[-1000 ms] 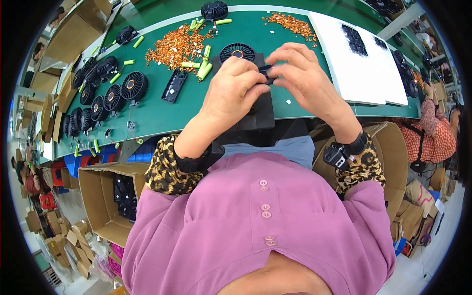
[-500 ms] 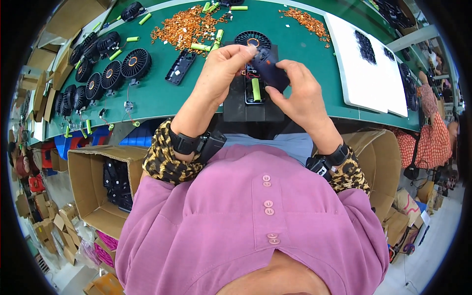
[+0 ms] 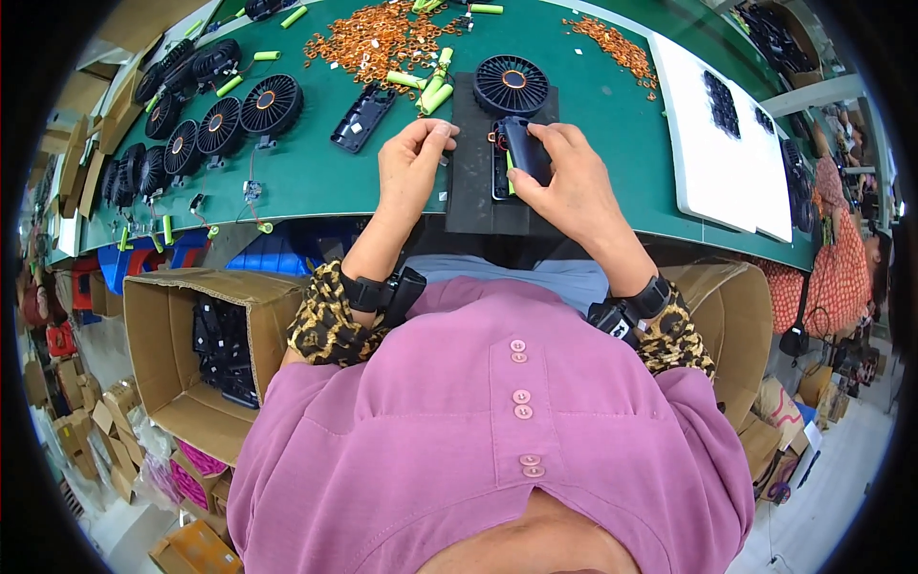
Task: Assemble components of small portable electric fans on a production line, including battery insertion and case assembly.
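Observation:
In my right hand [image 3: 572, 182] is a dark casing cover [image 3: 532, 153], gripped between thumb and fingers. It lies tilted over the open handle of a small black fan [image 3: 512, 86], hiding most of the inside. A green battery cell [image 3: 510, 170] and a bit of red wire show along the cover's left side. The fan handle rests on a black block [image 3: 469, 206] at the table's near edge. My left hand [image 3: 409, 167] is apart from the fan, to its left, with thumb and forefinger pressed together; whether something small is between them cannot be made out.
An open black casing half [image 3: 363, 119] lies left of the block. Several fans [image 3: 272, 104] stand farther left on the green table [image 3: 316, 182]. Beyond are orange rings [image 3: 368, 43] and green cells [image 3: 437, 98]. A white foam board [image 3: 698, 163] lies right. Cardboard boxes [image 3: 191, 287] flank my lap.
The cover has come down from a raised tilt onto the fan handle, in my right hand. My left hand has left the cover and moved left and nearer to me.

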The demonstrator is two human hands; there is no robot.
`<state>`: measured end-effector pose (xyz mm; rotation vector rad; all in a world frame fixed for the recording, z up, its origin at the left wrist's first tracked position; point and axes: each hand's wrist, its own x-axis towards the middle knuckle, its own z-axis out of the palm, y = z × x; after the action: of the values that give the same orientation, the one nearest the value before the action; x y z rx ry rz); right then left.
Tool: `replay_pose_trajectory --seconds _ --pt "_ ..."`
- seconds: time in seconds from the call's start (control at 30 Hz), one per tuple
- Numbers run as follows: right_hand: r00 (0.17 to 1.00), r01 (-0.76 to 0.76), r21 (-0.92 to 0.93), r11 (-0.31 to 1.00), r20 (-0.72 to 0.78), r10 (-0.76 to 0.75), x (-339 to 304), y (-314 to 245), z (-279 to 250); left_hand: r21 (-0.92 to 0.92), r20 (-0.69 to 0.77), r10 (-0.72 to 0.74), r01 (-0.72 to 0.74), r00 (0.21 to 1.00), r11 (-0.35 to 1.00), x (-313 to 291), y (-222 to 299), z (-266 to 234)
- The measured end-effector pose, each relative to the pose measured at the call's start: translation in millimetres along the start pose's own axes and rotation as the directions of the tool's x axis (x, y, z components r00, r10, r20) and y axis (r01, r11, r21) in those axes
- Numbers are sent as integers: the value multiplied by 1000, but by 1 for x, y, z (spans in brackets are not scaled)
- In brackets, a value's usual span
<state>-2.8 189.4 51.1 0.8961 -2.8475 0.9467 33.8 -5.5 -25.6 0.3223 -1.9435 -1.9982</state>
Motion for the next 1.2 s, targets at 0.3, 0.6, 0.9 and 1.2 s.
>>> replay_pose_trajectory --seconds 0.3,0.6,0.9,1.2 --pt "998 56 -156 986 -7 -57 7 -17 7 31 9 26 -27 1000 999 -3 2 2" --pt "986 151 -220 964 -30 -161 2 -11 19 42 -2 59 -58 998 997 -2 -4 1" --pt "995 102 -306 946 14 -103 2 -12 23 28 -26 79 -79 997 997 -2 -4 4" --pt "975 199 -346 917 -24 -221 6 -7 20 40 3 42 -42 999 998 0 -3 1"
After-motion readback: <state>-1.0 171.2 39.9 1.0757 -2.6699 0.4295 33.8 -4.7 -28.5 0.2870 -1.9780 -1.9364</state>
